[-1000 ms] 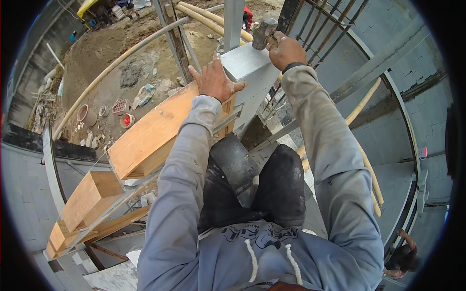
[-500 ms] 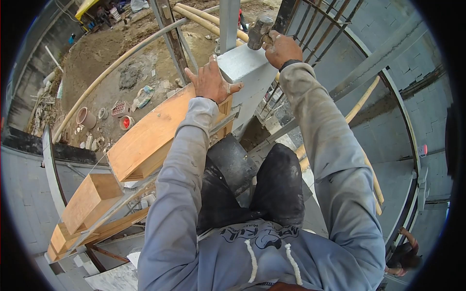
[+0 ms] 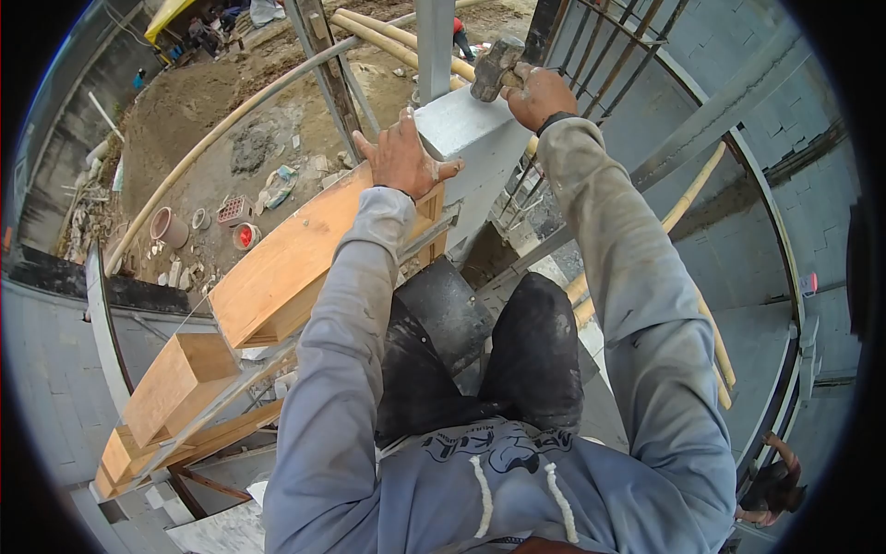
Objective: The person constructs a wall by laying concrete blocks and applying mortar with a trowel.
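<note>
My right hand is closed round the handle of a hammer, whose metal head is over the far right end of a light grey block. My left hand has its fingers spread. It rests where the wooden box beam meets the block, with the thumb reaching toward the block's near side. A thin line runs from the beam down toward a second wooden box piece at the lower left.
Bamboo poles and a grey metal post stand beyond the block. Rebar is at the upper right. Buckets and a crate lie on the ground below. Another person is at the lower right.
The view has shifted slightly. The hammer head has tilted a little, still close to the block. My left hand keeps its place.
</note>
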`<state>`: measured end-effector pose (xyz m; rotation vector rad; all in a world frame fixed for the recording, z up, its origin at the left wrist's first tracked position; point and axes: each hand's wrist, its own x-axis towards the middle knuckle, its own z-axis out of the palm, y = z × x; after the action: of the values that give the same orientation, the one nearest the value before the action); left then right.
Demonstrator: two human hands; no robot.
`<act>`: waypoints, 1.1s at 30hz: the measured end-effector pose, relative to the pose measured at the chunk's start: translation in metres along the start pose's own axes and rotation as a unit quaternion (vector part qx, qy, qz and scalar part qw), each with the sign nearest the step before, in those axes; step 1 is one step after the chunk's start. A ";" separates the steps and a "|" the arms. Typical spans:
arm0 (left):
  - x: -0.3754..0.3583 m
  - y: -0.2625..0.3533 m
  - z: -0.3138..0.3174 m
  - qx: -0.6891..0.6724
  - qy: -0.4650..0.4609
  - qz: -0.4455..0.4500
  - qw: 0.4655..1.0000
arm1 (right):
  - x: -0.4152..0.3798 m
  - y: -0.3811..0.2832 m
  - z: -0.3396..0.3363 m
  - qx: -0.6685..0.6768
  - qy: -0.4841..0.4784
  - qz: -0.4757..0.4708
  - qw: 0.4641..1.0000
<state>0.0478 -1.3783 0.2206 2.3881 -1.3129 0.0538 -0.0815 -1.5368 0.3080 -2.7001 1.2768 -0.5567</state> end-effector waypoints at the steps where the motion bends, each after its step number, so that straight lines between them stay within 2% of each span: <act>1: 0.000 0.001 -0.002 -0.003 -0.007 -0.006 1.000 | -0.003 0.000 0.002 -0.025 -0.043 -0.006 0.999; 2: -0.001 0.002 -0.004 -0.004 -0.015 -0.010 1.000 | -0.004 0.003 0.003 -0.036 -0.045 -0.029 0.998; 7: 0.001 0.006 -0.004 0.019 -0.014 0.014 1.000 | -0.010 -0.001 -0.005 -0.007 -0.047 0.006 0.999; 9: 0.002 0.007 -0.004 0.005 0.002 0.002 1.000 | -0.008 -0.002 -0.016 0.009 -0.032 0.008 0.999; 10: 0.003 0.007 -0.004 0.007 -0.008 -0.002 1.000 | -0.003 0.002 -0.013 0.041 0.005 -0.010 0.999; 14: 0.004 0.006 0.000 0.011 0.005 0.015 1.000 | 0.001 0.003 -0.012 0.073 -0.001 0.016 0.997; 17: 0.005 0.006 -0.001 0.020 -0.014 0.016 1.000 | 0.000 0.006 -0.005 0.084 -0.108 0.019 0.990; 19: 0.003 0.004 0.002 0.021 0.034 0.035 0.999 | 0.000 0.012 0.002 0.105 -0.091 0.024 0.990; 22: 0.007 0.006 -0.002 0.033 -0.012 0.007 0.999 | 0.008 0.022 0.011 0.131 -0.064 0.029 0.989; 27: 0.004 0.005 -0.002 0.046 -0.006 0.009 0.999 | 0.010 0.029 0.004 0.134 -0.012 0.033 0.990; 33: 0.006 0.005 -0.004 0.047 -0.013 0.018 0.999 | 0.006 0.030 0.014 0.099 -0.043 0.026 0.994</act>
<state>0.0476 -1.3839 0.2274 2.4515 -1.3945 0.0964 -0.0946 -1.5612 0.2890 -2.4944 1.1970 -0.5258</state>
